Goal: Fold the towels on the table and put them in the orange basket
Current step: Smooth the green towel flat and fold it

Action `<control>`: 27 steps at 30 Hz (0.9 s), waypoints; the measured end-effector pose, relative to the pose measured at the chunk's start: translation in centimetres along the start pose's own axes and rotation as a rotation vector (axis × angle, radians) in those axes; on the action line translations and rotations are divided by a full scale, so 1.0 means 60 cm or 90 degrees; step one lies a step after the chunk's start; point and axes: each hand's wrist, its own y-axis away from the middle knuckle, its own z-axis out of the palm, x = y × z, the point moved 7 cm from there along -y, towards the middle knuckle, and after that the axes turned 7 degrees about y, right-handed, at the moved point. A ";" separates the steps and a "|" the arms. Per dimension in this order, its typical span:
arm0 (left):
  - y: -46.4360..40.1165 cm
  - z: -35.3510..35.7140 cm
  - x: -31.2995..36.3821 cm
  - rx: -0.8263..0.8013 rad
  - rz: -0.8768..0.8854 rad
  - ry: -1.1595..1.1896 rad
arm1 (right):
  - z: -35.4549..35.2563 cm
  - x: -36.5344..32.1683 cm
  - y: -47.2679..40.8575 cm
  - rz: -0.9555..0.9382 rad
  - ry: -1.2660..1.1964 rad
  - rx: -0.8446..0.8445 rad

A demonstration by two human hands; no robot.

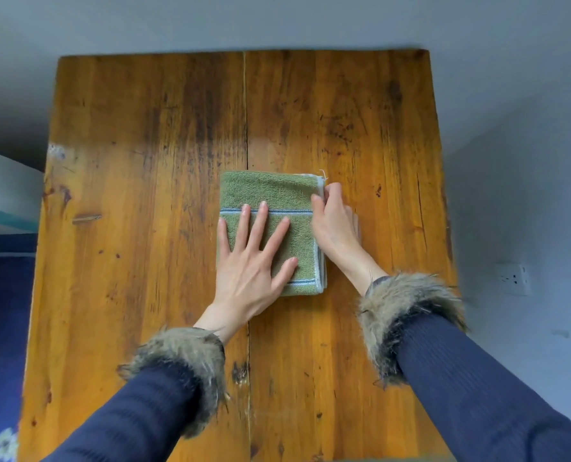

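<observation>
A green towel (pixel 271 195) with blue and white stripes lies folded into a small rectangle in the middle of the wooden table (pixel 144 161). My left hand (pixel 251 261) lies flat on its near left part, fingers spread and straight, pressing it down. My right hand (pixel 334 221) is at the towel's right edge, fingers curled round the layered white-trimmed edge near the far right corner. The orange basket is not clearly in view.
The table's far half and both sides are bare wood, with a seam down its middle. A grey wall runs behind and to the right, with a white socket (pixel 514 280) low on the right. Dark blue floor covering (pixel 1 328) lies at the left.
</observation>
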 end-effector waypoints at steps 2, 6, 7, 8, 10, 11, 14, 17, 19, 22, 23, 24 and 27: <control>0.000 0.007 0.005 -0.008 -0.001 -0.018 | 0.001 0.007 -0.005 0.016 -0.037 -0.016; -0.008 0.024 0.003 -0.049 -0.030 -0.049 | 0.006 0.012 -0.005 0.053 -0.153 -0.027; -0.009 0.026 0.002 -0.058 -0.036 -0.055 | 0.003 0.010 0.007 0.035 -0.144 0.004; -0.010 0.026 0.002 -0.064 -0.037 -0.055 | -0.002 0.007 0.025 -0.002 -0.110 0.052; -0.009 0.021 0.005 -0.067 -0.021 -0.021 | -0.006 -0.007 0.071 -0.104 -0.016 0.134; -0.007 0.015 0.005 -0.057 -0.005 0.018 | 0.000 -0.013 0.092 -0.155 0.038 0.141; -0.003 -0.015 -0.007 0.018 0.024 0.136 | 0.036 -0.025 0.114 -0.270 0.181 0.086; -0.032 -0.034 -0.028 0.064 0.000 0.121 | 0.054 -0.043 0.076 -0.303 0.262 0.071; -0.064 -0.036 -0.039 0.053 -0.007 0.089 | 0.055 -0.050 0.043 -0.295 0.306 0.079; -0.091 -0.019 -0.058 0.018 -0.003 0.042 | 0.061 -0.035 0.017 -0.287 0.341 0.075; -0.092 -0.011 -0.064 0.013 -0.005 0.040 | 0.065 -0.030 0.017 -0.290 0.334 0.070; -0.090 -0.004 -0.068 0.012 -0.008 0.042 | 0.068 -0.027 0.017 -0.293 0.322 0.068; -0.093 0.002 -0.070 0.013 -0.005 0.041 | 0.070 -0.030 0.013 -0.288 0.302 0.059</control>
